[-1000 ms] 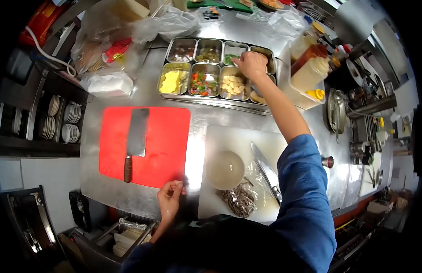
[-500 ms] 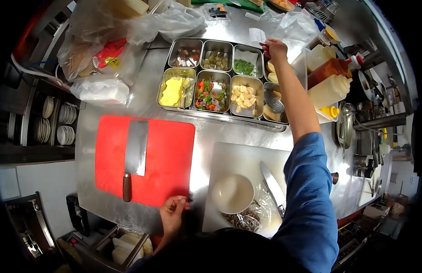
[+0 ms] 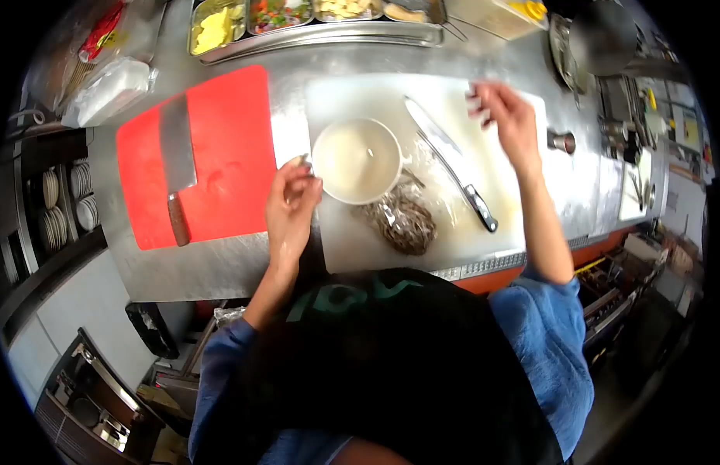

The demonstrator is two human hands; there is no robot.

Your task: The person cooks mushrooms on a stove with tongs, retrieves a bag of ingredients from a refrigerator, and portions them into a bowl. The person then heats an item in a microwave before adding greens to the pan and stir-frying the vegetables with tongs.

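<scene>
My left hand (image 3: 292,203) is just left of a pale round bowl (image 3: 357,160), its fingers curled together; whether something small is between them cannot be made out. My right hand (image 3: 509,116) hovers over the right part of the white board (image 3: 336,246), fingers bent and blurred. Between the hands a knife (image 3: 436,128) with a black handle lies slanted on the board, beside a thin dark tool (image 3: 457,177). Below the bowl sits a plastic-wrapped bundle of dark strips (image 3: 406,225).
A cleaver (image 3: 177,147) rests on a red board (image 3: 232,186) at the left. Food containers stand in a metal tray (image 3: 321,32) at the top. A small metal cup (image 3: 561,142) is at the right, plastic bags (image 3: 112,89) at upper left.
The view has tilted down toward the boards. My right hand has come back from beyond the food containers to above the white board. My left hand has moved up beside the bowl.
</scene>
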